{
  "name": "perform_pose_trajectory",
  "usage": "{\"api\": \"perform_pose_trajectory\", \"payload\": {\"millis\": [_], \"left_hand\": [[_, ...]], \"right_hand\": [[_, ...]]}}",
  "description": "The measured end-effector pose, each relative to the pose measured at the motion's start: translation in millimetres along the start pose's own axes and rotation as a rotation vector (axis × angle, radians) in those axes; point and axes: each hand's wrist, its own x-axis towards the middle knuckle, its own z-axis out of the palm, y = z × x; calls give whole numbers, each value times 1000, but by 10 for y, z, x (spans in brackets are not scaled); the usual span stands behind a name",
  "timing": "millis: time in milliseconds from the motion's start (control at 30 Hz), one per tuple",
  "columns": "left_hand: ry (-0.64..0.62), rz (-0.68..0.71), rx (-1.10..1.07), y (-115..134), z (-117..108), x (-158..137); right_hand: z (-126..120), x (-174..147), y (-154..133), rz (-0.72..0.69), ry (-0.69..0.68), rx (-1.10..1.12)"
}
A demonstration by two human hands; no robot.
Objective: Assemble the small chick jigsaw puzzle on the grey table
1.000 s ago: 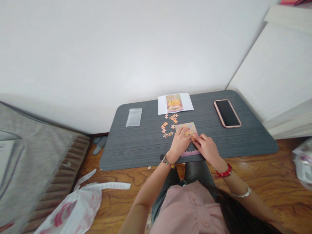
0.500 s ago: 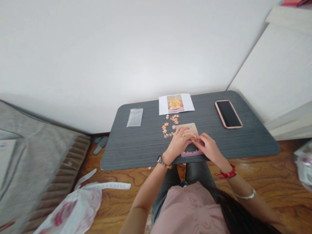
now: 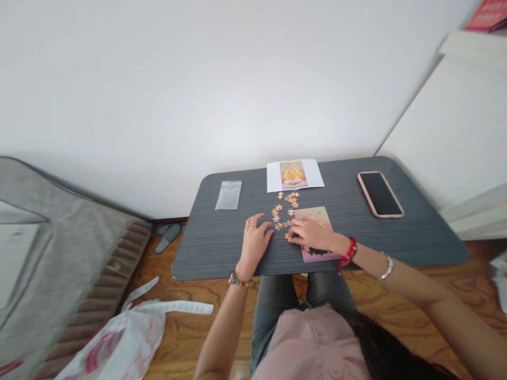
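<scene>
A partly assembled jigsaw puzzle point(image 3: 321, 256) lies near the table's front edge, with a dark gap in its lower part. Over its left side reaches my right hand point(image 3: 312, 234), fingers closed on an orange puzzle piece point(image 3: 288, 237) at the puzzle's left border. My left hand point(image 3: 254, 244) rests on the table to the left, thumb and fingers apart, holding nothing. Between the hands and the back sheet lie several loose puzzle pieces point(image 3: 276, 212), orange and pink. The reference sheet point(image 3: 273, 178) behind them shows a yellow figure.
A phone in a pink case point(image 3: 381, 194) lies on the right of the dark grey table point(image 3: 202, 248). At the back left is a clear plastic bag point(image 3: 228, 195). A white wall rises behind. Slippers point(image 3: 167, 237) and a printed plastic bag point(image 3: 130, 338) are on the floor.
My left hand has left the puzzle and moved left onto the table, its fingers spreading. My right hand has shifted left across the puzzle to a loose piece. The view has tilted slightly.
</scene>
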Motion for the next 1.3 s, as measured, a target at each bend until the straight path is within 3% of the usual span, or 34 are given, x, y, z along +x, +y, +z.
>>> {"api": "perform_pose_trajectory", "payload": {"millis": [167,333,500,733,867,1000,1167,1300], "left_hand": [[-24,-81,20,-151,6,260],[-125,-73,-25,-134,59,649],[-245,-69,-47,-72,149,871],[-261,-98,-45,-15,257,952],[-268,-66,-97,112,177,968],[-327,-26,-439,383,66,843],[-274,-214,-756,699,87,558],[-275,-305,-880,813,126,410]], "right_hand": [[127,5,-115,-14,-1,-121],[-14,-150,-113,78,95,-112],[-226,-590,-10,294,295,-3],[-201,-1129,91,450,366,65],[-208,-1047,63,449,406,148],[-245,-805,-39,453,490,158],[-219,-600,-198,408,610,69],[-161,-583,-247,452,646,-10]]}}
